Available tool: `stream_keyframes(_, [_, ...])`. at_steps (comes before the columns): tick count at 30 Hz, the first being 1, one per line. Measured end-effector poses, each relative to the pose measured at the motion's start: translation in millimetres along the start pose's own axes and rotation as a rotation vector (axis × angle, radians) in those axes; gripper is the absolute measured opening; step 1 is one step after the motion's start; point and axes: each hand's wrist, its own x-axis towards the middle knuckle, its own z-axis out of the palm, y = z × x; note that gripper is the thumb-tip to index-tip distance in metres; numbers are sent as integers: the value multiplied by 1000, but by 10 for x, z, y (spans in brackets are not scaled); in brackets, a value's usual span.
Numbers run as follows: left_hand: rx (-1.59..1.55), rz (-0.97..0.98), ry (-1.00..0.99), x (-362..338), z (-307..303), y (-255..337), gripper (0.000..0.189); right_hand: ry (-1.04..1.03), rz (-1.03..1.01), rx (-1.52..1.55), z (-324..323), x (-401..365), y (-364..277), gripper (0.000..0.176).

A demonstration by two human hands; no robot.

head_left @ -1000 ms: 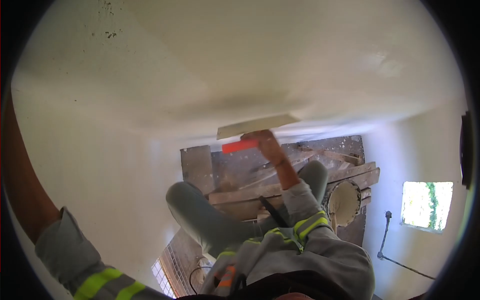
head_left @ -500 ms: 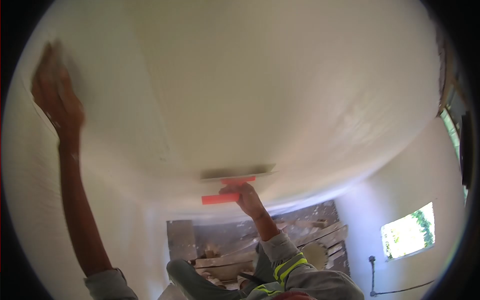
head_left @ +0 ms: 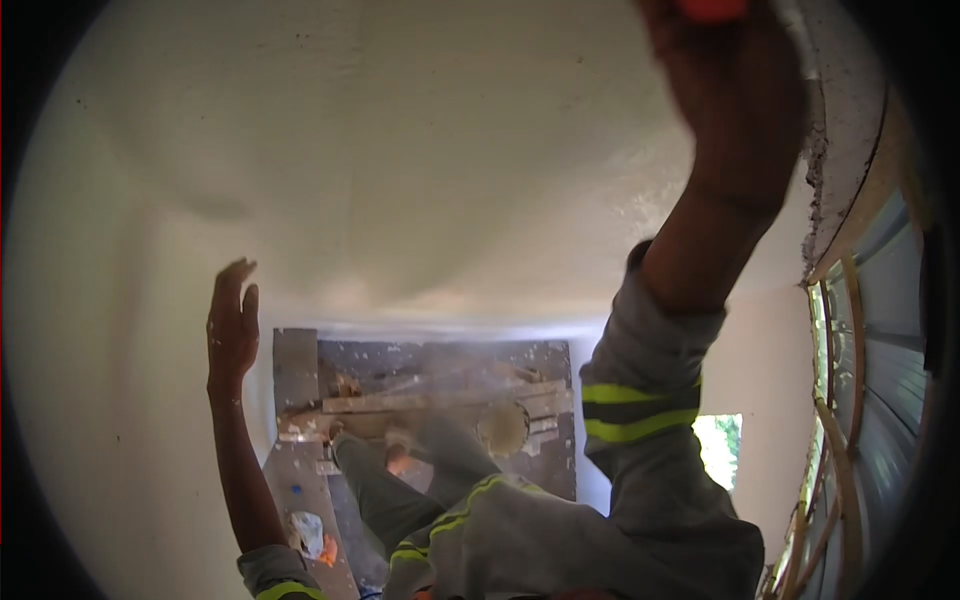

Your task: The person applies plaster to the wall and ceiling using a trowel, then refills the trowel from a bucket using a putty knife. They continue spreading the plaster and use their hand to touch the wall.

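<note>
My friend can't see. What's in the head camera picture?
A person's right hand reaches up to a white plastered ceiling, gripping a red handle at the picture's top edge. The left hand is raised open near the white wall. Far below lie wooden planks and a round bucket.

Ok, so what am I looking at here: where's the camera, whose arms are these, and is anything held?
No machine: one wide-lens camera on a person's head, tilted up at a white ceiling. Both arms are the wearer's. The left hand is open, raised by the wall, holding nothing. The right hand, blurred, grips a red handle at the top edge; the rest of the tool is out of frame. Below are the wearer's legs, planks and a bucket.
</note>
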Motion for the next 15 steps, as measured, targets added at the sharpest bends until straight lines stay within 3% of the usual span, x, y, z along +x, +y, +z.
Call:
stream_keyframes(1, [-58,-57,-84,-193,73,-116,32,-59,8,598,50,249,-182,44])
stream_keyframes(2, [-66,-145,-128,-420,125,-175,31,-46,37,601,165,255,-329,34])
stream_keyframes(5, [-210,-371,-202,-1245,270,-519,30,115,126,763,278,-293,-100,31])
stream_keyframes(6, [-166,-348,-164,-1596,351,-661,28,171,150,820,300,-623,92,30])
stream_keyframes(7, [-192,-447,-183,-1912,364,-685,27,469,265,660,481,-1181,500,31])
stream_keyframes(8, [-66,-394,-182,-2290,470,-807,27,561,398,641,638,-1603,878,29])
stream_keyframes(9, [-224,-552,-189,-2717,544,-936,27,589,555,680,888,-2029,1274,28])
stream_keyframes(10, [-50,-541,-237,-3317,668,-1116,24,588,703,728,1167,-2432,1667,27])
stream_keyframes(11, [92,-270,-166,-3850,759,-1256,21,560,816,778,1423,-2737,2022,26])
stream_keyframes(12, [54,-344,-203,-4453,799,-1313,22,523,902,816,1586,-3026,2394,26])
stream_keyframes(13, [220,-530,-635,-4644,622,-1101,17,476,931,863,1654,-3197,2704,24])
stream_keyframes(15, [261,-468,-206,-5593,626,-823,7,380,982,950,1774,-3387,3242,21])
